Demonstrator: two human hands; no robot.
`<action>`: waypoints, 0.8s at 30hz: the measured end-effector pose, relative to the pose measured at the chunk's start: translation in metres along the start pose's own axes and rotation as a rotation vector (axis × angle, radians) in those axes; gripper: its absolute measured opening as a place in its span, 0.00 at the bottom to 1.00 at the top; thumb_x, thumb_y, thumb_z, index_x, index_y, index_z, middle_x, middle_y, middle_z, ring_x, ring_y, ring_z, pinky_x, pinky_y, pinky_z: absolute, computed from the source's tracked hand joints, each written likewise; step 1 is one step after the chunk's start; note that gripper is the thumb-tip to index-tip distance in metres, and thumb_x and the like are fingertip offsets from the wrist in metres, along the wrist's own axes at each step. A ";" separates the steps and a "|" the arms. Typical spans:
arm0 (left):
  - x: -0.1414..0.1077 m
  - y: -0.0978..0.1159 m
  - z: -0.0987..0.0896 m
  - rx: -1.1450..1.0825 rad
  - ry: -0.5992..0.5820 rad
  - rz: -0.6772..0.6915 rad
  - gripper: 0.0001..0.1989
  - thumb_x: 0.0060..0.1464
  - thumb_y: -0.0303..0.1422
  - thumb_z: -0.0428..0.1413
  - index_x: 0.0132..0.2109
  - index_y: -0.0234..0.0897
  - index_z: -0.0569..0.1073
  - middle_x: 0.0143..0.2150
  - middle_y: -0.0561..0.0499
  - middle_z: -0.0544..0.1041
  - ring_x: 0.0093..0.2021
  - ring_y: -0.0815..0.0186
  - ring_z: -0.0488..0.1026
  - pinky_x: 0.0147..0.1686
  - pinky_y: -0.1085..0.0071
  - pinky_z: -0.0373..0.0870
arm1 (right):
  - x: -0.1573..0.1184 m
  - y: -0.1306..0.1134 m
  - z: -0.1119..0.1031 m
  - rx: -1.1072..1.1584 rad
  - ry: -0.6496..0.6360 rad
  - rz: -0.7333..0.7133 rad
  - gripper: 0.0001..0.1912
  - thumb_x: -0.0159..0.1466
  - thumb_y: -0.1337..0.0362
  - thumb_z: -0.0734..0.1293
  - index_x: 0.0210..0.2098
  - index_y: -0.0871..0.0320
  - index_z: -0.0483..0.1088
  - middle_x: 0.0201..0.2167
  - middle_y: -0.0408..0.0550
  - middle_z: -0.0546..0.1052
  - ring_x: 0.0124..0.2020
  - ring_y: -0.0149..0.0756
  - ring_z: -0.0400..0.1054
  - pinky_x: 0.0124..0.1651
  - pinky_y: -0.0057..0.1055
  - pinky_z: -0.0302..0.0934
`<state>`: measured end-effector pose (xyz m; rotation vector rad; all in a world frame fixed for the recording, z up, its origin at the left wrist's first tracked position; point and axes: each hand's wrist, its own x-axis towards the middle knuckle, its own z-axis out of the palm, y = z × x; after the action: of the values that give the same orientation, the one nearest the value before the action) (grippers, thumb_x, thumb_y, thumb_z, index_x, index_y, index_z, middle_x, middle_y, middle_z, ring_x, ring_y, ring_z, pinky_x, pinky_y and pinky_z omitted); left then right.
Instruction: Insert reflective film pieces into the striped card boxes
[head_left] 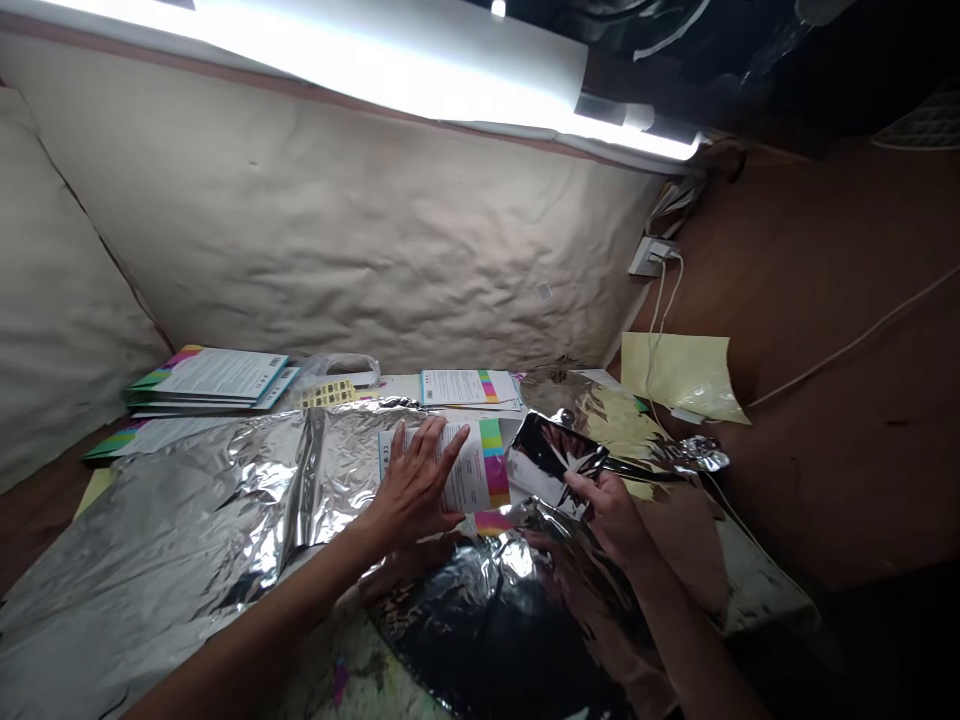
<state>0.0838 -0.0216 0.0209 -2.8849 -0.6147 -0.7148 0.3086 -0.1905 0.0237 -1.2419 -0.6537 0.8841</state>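
Observation:
My left hand (420,470) lies with its fingers spread over a flat printed cardboard sleeve (469,480). The sleeve is white with green, blue, magenta and yellow blocks at its right end. Close to that end, my right hand (611,510) pinches a shiny packet (551,450), black on top with a pale area below. The packet's left edge comes up against the sleeve's right end; whether it is partly inside, I cannot tell. Beneath both hands, silver foil sheeting (225,510) covers the table, dark and mirror-like towards the front.
Similar printed sleeves (225,375) are stacked at the back left, and more (469,388) lie behind my left hand. A yellow sticker sheet (328,393) lies beside clear plastic. Yellow paper (675,375) and cables from a socket (652,256) are at the right. A lamp (420,75) hangs above.

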 end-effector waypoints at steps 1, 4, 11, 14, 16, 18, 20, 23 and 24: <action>0.000 0.001 -0.001 0.006 -0.001 0.005 0.61 0.35 0.48 0.68 0.72 0.39 0.47 0.69 0.31 0.53 0.69 0.40 0.47 0.65 0.39 0.33 | 0.000 -0.001 0.002 -0.030 -0.035 0.035 0.15 0.53 0.55 0.76 0.35 0.56 0.75 0.29 0.45 0.79 0.32 0.40 0.73 0.37 0.33 0.65; -0.001 0.001 -0.002 0.012 -0.007 0.027 0.60 0.35 0.47 0.68 0.71 0.40 0.49 0.69 0.32 0.52 0.70 0.41 0.45 0.65 0.39 0.32 | 0.001 -0.002 0.001 -0.101 -0.112 0.139 0.14 0.52 0.55 0.76 0.30 0.57 0.74 0.25 0.44 0.77 0.28 0.38 0.70 0.33 0.33 0.64; -0.001 0.000 -0.005 0.016 0.006 0.063 0.56 0.38 0.47 0.68 0.71 0.39 0.51 0.69 0.32 0.52 0.70 0.41 0.45 0.66 0.41 0.31 | 0.015 -0.002 -0.016 -0.081 -0.155 0.147 0.14 0.49 0.59 0.77 0.28 0.59 0.71 0.25 0.41 0.75 0.28 0.33 0.68 0.36 0.31 0.63; -0.001 0.002 -0.005 0.020 -0.017 0.108 0.55 0.39 0.46 0.67 0.71 0.41 0.51 0.69 0.33 0.52 0.70 0.42 0.45 0.66 0.41 0.30 | 0.016 -0.001 -0.002 -0.070 -0.289 0.179 0.14 0.51 0.58 0.77 0.31 0.59 0.74 0.28 0.44 0.77 0.31 0.38 0.72 0.42 0.36 0.65; -0.002 0.004 -0.005 0.016 -0.034 0.140 0.55 0.40 0.46 0.67 0.71 0.42 0.51 0.69 0.33 0.53 0.70 0.42 0.46 0.66 0.42 0.31 | 0.016 0.001 0.012 -0.048 -0.412 0.217 0.16 0.53 0.56 0.75 0.36 0.60 0.76 0.32 0.48 0.79 0.35 0.42 0.74 0.47 0.40 0.65; -0.002 0.005 -0.005 0.018 -0.037 0.136 0.56 0.39 0.47 0.67 0.71 0.41 0.50 0.69 0.32 0.53 0.70 0.42 0.46 0.66 0.42 0.31 | 0.019 0.003 0.022 -0.037 -0.453 0.199 0.19 0.53 0.54 0.75 0.40 0.59 0.77 0.35 0.49 0.80 0.39 0.45 0.75 0.50 0.42 0.64; -0.003 0.004 -0.004 0.028 -0.029 0.097 0.57 0.38 0.48 0.68 0.71 0.40 0.50 0.69 0.31 0.52 0.70 0.42 0.45 0.66 0.42 0.31 | 0.025 0.004 0.026 -0.085 -0.357 0.137 0.22 0.51 0.52 0.76 0.39 0.59 0.77 0.34 0.49 0.80 0.38 0.45 0.75 0.49 0.42 0.65; -0.003 0.004 -0.003 0.045 -0.022 0.057 0.58 0.37 0.49 0.68 0.71 0.40 0.50 0.69 0.32 0.52 0.70 0.42 0.45 0.66 0.42 0.31 | 0.034 0.007 0.025 -0.206 -0.122 0.067 0.26 0.45 0.48 0.78 0.36 0.59 0.77 0.30 0.48 0.80 0.34 0.43 0.74 0.44 0.41 0.67; -0.003 0.004 -0.003 0.047 -0.019 0.056 0.58 0.38 0.49 0.68 0.71 0.40 0.49 0.69 0.31 0.52 0.70 0.42 0.45 0.66 0.41 0.31 | 0.035 0.007 0.025 -0.220 -0.101 0.073 0.26 0.45 0.47 0.78 0.36 0.60 0.77 0.30 0.48 0.80 0.33 0.43 0.74 0.43 0.41 0.68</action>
<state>0.0818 -0.0267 0.0223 -2.8567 -0.5424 -0.6565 0.3043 -0.1471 0.0207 -1.4323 -0.8071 0.9589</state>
